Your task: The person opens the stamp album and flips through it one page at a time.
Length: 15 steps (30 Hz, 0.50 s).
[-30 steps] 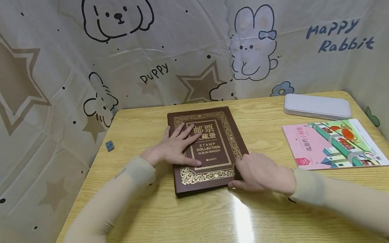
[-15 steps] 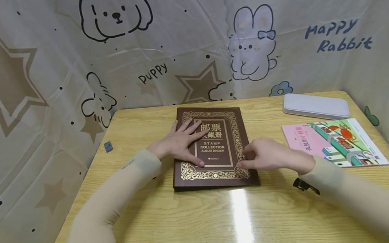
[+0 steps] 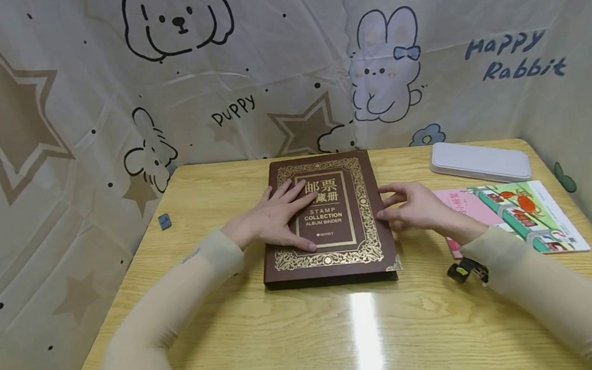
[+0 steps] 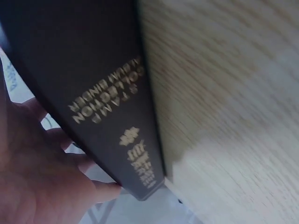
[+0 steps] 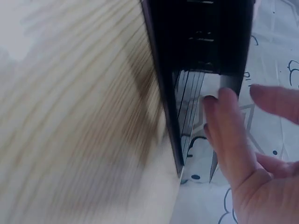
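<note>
A brown stamp album binder [image 3: 329,267] with gold lettering and a gold ornamental border lies closed on the wooden table. My left hand [image 3: 278,219] rests on the left half of its cover, fingers spread and thumb pointing across toward the lower middle. The lettered spine [image 4: 103,88] fills much of the left wrist view. At the binder's right edge is my right hand [image 3: 414,207], with fingertips and thumb apart. In the right wrist view, its fingers [image 5: 231,135] reach to the opening between the covers, where sheet edges show, and the thumb stands off from the cover.
A pink and green picture book [image 3: 510,219] with a red crab lies to the right, partly behind my right hand. Behind it is a white flat case [image 3: 479,162]. A small blue cube [image 3: 164,221] sits near the left table edge. Printed cloth [image 3: 273,46] encloses the table.
The binder has turned and shifted slightly right and away, my left hand staying on its cover. My right hand has left the lower right corner and moved up along the right edge.
</note>
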Each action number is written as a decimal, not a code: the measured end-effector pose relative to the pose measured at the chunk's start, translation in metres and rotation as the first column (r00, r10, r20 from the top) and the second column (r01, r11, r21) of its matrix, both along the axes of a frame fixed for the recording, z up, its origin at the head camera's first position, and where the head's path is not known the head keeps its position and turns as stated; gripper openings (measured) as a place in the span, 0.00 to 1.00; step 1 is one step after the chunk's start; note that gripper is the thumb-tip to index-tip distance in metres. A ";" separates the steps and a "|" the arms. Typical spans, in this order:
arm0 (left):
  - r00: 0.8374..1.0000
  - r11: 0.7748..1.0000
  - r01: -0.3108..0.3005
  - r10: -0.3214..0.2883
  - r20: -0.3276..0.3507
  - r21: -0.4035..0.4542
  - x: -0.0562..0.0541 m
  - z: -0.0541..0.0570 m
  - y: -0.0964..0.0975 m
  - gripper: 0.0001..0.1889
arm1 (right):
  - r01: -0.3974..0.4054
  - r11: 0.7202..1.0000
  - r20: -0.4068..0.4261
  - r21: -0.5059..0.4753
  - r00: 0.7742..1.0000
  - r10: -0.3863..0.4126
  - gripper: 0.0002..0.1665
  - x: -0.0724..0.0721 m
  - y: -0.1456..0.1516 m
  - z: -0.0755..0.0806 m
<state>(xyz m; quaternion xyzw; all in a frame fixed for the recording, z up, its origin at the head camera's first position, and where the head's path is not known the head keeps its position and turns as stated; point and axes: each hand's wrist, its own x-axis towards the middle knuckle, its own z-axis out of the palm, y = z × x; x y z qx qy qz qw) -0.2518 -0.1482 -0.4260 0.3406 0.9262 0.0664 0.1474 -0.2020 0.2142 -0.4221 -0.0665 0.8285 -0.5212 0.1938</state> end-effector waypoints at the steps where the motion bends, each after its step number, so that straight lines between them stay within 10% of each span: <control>1: 1.000 1.000 0.000 0.000 0.002 -0.001 0.003 0.002 0.001 0.71 | 0.009 1.000 0.001 -0.022 1.000 -0.009 0.51 0.000 -0.001 0.001; 15: 0.996 0.994 0.074 -0.070 -0.054 0.082 0.026 0.023 0.025 0.63 | 0.090 0.978 0.010 -0.189 0.996 -0.089 0.48 0.003 -0.014 0.033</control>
